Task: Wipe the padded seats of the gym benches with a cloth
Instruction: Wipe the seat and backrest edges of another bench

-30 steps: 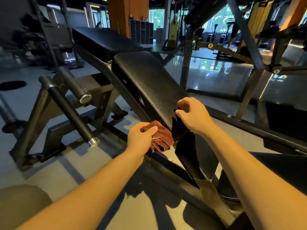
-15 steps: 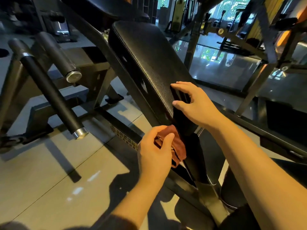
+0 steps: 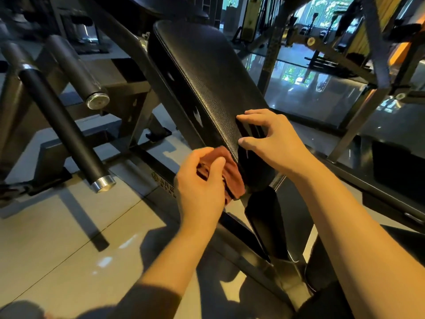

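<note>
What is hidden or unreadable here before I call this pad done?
- Head view: much of the cloth is bunched under the left hand, so its contact with the pad is hidden.
- The pad's lower end lies beneath the right hand.
- Frame lettering is too small and partly covered by the left hand.
- The upper pad is cut off by the top edge.

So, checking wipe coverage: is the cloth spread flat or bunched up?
Bunched: the cloth is crumpled in the left hand, folds showing.
</note>
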The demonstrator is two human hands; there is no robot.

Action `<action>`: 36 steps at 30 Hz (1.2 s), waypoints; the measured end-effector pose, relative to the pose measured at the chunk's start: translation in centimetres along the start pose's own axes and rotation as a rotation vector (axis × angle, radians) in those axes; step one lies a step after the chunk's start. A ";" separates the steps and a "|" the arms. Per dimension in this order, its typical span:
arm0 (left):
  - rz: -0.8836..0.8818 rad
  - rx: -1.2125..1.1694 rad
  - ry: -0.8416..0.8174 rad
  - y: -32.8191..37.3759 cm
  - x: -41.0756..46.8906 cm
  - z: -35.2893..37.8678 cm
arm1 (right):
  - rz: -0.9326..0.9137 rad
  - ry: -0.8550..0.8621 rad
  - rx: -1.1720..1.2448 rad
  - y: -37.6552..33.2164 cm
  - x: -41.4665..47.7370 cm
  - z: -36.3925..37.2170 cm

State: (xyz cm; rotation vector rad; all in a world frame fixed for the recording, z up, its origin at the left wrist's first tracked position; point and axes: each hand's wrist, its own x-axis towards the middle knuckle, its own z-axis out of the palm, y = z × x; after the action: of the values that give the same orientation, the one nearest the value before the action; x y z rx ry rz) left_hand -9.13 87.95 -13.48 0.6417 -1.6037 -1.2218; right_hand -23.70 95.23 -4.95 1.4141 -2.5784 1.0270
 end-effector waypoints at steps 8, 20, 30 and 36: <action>-0.105 -0.100 -0.055 -0.7 -4.7 1.4 | 0.004 0.071 0.055 0.6 0.0 1.4; -0.058 -0.040 -0.004 -1.1 -4.0 1.5 | 0.050 0.091 0.112 0.1 0.5 1.6; -0.015 -0.014 0.079 -0.9 1.1 0.8 | 0.030 0.053 0.087 0.4 0.4 1.4; -0.041 -0.006 -0.042 -1.9 -5.5 2.0 | 0.055 0.069 0.111 -0.2 0.3 1.4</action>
State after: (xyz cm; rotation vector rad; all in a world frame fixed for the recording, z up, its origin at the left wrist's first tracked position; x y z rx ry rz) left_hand -9.13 92.66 -17.37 0.6514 -1.6278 -1.2773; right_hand -23.35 94.22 -5.85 1.3117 -2.5612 1.2211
